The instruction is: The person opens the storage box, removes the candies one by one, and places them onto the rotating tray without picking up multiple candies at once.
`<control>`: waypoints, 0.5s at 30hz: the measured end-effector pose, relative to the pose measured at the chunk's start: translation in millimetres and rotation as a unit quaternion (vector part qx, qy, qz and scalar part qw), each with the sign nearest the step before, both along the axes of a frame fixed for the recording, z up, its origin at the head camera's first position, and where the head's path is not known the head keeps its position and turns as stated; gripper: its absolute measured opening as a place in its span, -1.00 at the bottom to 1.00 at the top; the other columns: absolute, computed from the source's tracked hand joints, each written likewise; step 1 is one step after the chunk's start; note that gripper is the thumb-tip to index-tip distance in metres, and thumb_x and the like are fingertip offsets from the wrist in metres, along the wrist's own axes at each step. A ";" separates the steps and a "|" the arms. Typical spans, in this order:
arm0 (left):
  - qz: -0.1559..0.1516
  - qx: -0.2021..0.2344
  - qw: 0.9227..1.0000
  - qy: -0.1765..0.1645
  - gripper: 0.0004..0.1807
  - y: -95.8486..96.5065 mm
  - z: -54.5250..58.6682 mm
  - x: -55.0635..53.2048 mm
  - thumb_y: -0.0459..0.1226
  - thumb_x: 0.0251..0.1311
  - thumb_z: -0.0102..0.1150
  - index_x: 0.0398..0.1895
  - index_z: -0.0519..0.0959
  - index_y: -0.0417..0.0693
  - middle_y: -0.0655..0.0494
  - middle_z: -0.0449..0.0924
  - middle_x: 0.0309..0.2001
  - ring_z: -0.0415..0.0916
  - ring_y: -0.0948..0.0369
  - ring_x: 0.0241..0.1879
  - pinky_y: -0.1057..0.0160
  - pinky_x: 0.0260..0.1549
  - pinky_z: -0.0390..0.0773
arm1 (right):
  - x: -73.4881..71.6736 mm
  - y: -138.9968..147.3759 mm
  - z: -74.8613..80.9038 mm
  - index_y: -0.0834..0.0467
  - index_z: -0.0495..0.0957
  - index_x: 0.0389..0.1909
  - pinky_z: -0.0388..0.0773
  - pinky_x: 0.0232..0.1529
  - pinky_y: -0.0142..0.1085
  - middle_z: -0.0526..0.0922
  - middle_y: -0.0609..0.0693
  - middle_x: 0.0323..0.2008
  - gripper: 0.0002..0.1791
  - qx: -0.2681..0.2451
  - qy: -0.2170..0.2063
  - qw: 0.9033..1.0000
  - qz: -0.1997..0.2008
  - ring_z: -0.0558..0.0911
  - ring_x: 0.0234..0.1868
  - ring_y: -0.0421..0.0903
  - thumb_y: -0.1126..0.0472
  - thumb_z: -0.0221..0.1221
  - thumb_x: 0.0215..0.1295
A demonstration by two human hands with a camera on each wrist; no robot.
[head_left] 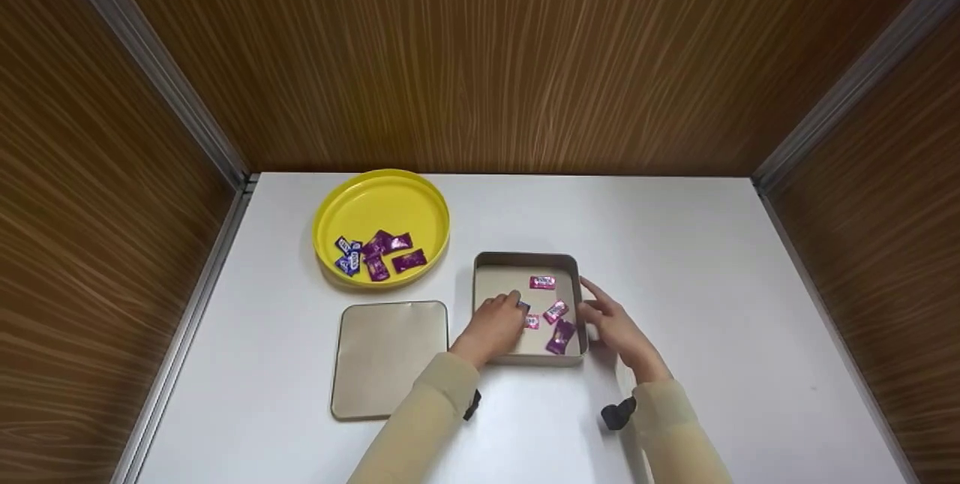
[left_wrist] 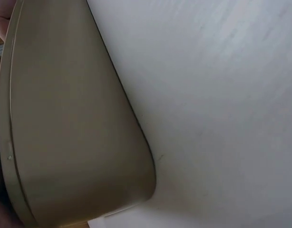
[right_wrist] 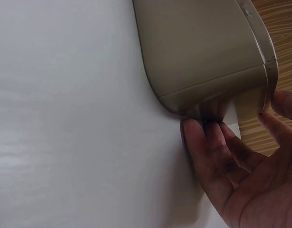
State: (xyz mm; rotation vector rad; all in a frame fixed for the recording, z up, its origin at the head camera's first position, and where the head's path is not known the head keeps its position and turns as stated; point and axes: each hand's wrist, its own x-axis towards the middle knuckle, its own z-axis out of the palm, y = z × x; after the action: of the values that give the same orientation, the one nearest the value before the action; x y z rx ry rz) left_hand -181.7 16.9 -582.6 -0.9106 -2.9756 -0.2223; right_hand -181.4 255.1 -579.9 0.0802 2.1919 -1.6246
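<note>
My left hand [head_left: 495, 326] reaches over the left side of an open metal tin [head_left: 525, 360], its fingertips inside. They pinch a small dark blue wrapped candy [head_left: 523, 306], which they partly cover. Near them in the tin lie pink wrapped candies [head_left: 543, 283] and a purple wrapped candy [head_left: 560, 337]. The tin's wall hides most of the left hand in the left wrist view. My right hand [head_left: 619, 330] touches the tin's right side with loosely extended fingers. In the right wrist view its fingertips [right_wrist: 193, 130] rest against the outer wall near a rounded corner.
A round yellow tray [head_left: 382, 202] stands at the back left, with several purple candies [head_left: 409, 260] and blue candies [head_left: 348, 264] in it. The flat tin lid [head_left: 390, 356] lies left of the tin. Wood-grain panels [head_left: 495, 56] enclose the white table [head_left: 750, 334].
</note>
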 end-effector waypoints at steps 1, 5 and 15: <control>0.002 -0.001 1.000 -0.002 -0.79 0.2 -0.1 0.0 -0.31 0.35 0.03 -0.12 0.65 -0.17 -0.01 0.53 -0.12 0.54 0.08 -0.15 0.13 -0.13 0.58 | -1.0 0.9 -3.1 -0.03 0.01 0.55 0.22 0.24 0.28 0.37 0.35 0.29 -0.35 0.002 0.003 1.000 -0.001 0.40 0.27 0.32 0.14 -0.02 0.52; 0.014 -0.006 1.000 -0.006 -0.78 1.0 -0.8 0.4 -0.43 0.24 0.05 -0.13 0.65 -0.21 -0.02 0.51 -0.09 0.52 0.06 -0.17 0.12 -0.21 0.59 | -3.0 2.1 -9.5 -0.07 0.04 0.55 0.25 0.23 0.27 0.40 0.32 0.27 -0.35 0.004 0.007 1.000 -0.002 0.42 0.26 0.30 0.13 -0.01 0.51; 0.024 -0.022 0.999 0.031 -0.82 1.4 -5.3 -0.8 -0.45 0.19 0.08 -0.22 0.66 -0.19 0.01 0.55 -0.25 0.52 0.11 -0.26 0.17 -0.33 0.58 | -2.2 1.2 -5.6 -0.04 0.01 0.55 0.33 0.19 0.23 0.39 0.35 0.27 -0.34 0.001 0.002 1.000 -0.002 0.42 0.25 0.31 0.16 -0.02 0.52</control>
State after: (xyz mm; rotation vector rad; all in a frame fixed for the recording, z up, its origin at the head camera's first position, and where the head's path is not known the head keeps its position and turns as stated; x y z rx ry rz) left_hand -182.5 18.3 -587.9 -0.8339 -2.9523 -0.1245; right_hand -183.6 256.3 -585.5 0.0832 2.1984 -1.6259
